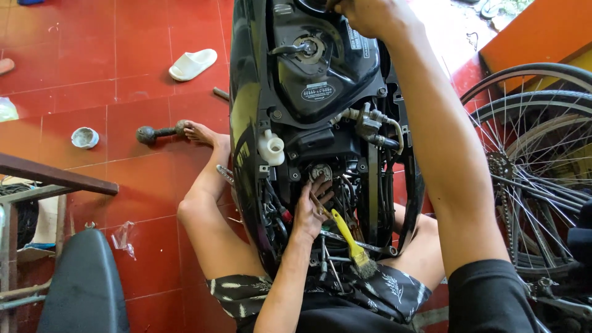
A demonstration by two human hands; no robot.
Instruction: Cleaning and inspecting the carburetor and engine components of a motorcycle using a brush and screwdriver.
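A black motorcycle (246,105) with its seat off stands between my bare legs, its tank (327,68) and wiring exposed. My left hand (310,213) reaches into the hoses and cables below the tank and holds a yellow-handled brush (346,233), bristles pointing down toward me. My right hand (369,15) stretches up to the far end of the machine, its fingers curled over a black rim at the frame's top edge; the fingertips are partly cut off. A white plastic cap (271,148) sits just left of the tank.
Red tiled floor (123,92) with a white slipper (193,64), a small dumbbell-shaped metal piece (157,132) by my foot and a small white tub (84,137). Bicycle wheels (536,160) stand close on the right. A detached black seat (86,290) and a bench (43,179) are at left.
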